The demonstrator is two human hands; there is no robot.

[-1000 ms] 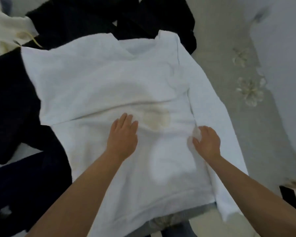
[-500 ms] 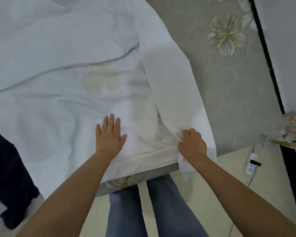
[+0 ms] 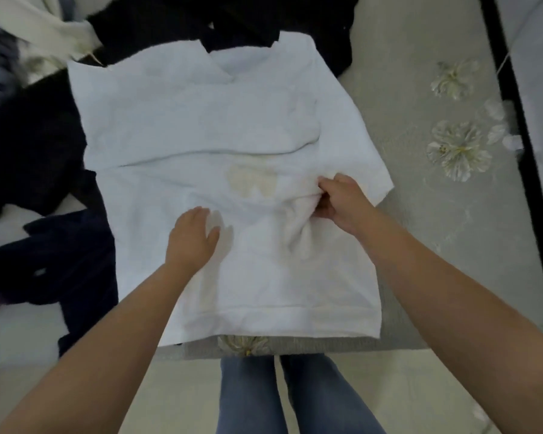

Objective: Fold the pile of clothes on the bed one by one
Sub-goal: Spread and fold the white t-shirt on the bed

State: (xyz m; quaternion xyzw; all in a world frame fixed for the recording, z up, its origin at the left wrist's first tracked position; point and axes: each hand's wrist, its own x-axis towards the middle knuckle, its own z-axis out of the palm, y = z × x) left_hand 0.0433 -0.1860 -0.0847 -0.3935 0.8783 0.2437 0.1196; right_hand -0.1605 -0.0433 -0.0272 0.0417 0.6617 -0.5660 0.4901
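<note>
A white sweatshirt (image 3: pixel 201 126) lies spread on the bed with its collar away from me and a faint yellowish print at mid-chest. Both sleeves are folded across the body. My left hand (image 3: pixel 192 239) rests flat on the lower front, fingers straight. My right hand (image 3: pixel 342 198) pinches the bunched cuff end of the right sleeve, which it holds over the middle of the shirt. The hem lies at the near edge of the bed.
Dark garments (image 3: pixel 29 145) lie piled to the left and beyond the collar, with a cream garment (image 3: pixel 44 29) at far left. The grey bedspread (image 3: pixel 420 214) with white flowers lies to the right, and a black bar (image 3: pixel 514 120) runs beyond it. My jeans-clad legs (image 3: pixel 279 396) stand at the bed's edge.
My right hand has carried the right sleeve from the shirt's side near the hem in over the body. My left hand stayed flat on the front. The view tilted back up.
</note>
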